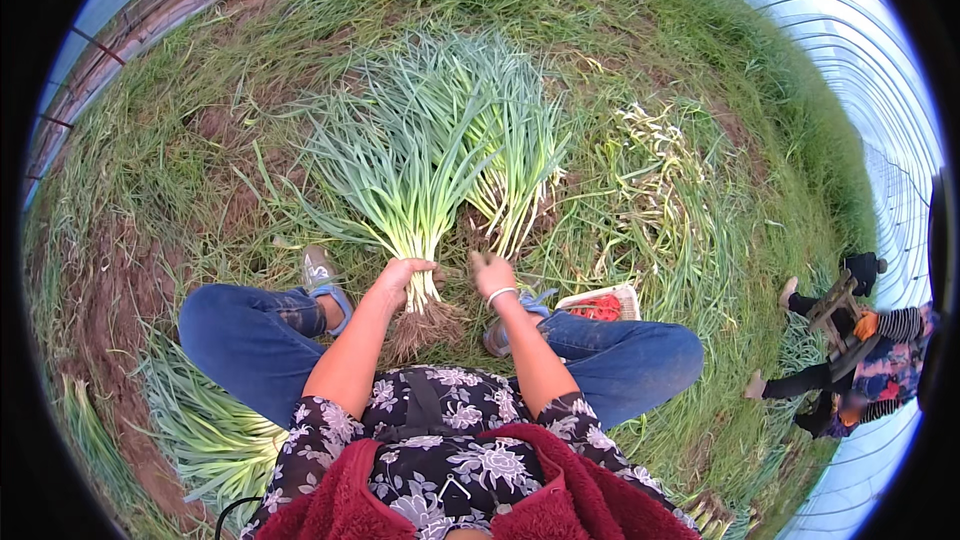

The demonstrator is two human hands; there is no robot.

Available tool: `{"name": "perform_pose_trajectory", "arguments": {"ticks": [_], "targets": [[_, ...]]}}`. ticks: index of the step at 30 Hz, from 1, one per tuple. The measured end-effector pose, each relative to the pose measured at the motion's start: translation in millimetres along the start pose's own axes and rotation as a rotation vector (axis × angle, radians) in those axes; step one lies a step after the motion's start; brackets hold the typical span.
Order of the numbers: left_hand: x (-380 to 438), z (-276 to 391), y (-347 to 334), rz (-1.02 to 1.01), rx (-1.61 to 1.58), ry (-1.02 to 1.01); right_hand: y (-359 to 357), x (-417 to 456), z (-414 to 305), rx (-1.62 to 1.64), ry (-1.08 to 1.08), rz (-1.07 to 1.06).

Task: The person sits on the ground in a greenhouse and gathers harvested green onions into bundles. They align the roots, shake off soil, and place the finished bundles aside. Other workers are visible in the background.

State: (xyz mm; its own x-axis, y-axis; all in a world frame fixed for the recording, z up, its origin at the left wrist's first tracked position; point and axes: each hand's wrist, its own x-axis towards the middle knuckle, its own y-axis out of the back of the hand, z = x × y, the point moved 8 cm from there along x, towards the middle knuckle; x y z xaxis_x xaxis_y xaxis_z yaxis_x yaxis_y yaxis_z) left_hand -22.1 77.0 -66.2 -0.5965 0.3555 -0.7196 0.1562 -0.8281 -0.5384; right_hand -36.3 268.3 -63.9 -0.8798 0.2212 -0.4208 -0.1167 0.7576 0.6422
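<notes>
My left hand (407,279) grips a thick bunch of leafy allium plants (416,221), like green garlic, around its pale stems. The stringy brown roots (424,330) hang towards my lap, and the green leaves fan away from me. Just to the right, my right hand (492,274) is slightly blurred, with its fingers curled and a white bangle on the wrist. It is close to the root ends of a second pile of the same plants (517,157) lying on the ground. Whether anything is between those fingers cannot be made out.
A pale plastic basket (634,302) with red ties (600,307) stands beside my right knee. Discarded stalks (660,157) are strewn at the right. Another allium pile (217,420) lies behind my left knee. At far right, a person (877,360) is beside a wooden stool (835,304).
</notes>
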Motion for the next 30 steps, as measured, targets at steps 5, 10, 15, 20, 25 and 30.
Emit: {"name": "perform_pose_trajectory", "arguments": {"ticks": [5, 10, 15, 20, 25, 30], "targets": [[-13.9, 24.0, -22.0, -0.189, -0.108, -0.049, -24.0, 57.8, 110.0, 0.021, -0.372, 0.101], [-39.8, 81.6, -33.3, -0.347, -0.262, -0.302, -33.4, 66.7, 116.2, -0.005, -0.409, 0.166], [-23.1, 64.9, 3.5, 0.107, 0.006, -0.287, 12.1, 40.5, 86.4, 0.152, -0.393, 0.443], [21.3, 6.7, 19.8, 0.065, 0.032, 0.001, 39.9, 63.7, 103.2, 0.192, -0.331, 0.581], [12.4, 4.8, 21.0, 0.155, 0.022, 0.041, 53.9, 96.7, 71.6, 0.212, -0.351, 0.509], [15.2, 7.3, 11.5, 0.19, 0.039, 0.059, 37.2, 156.8, 94.4, 0.584, -0.505, 0.295]]}}
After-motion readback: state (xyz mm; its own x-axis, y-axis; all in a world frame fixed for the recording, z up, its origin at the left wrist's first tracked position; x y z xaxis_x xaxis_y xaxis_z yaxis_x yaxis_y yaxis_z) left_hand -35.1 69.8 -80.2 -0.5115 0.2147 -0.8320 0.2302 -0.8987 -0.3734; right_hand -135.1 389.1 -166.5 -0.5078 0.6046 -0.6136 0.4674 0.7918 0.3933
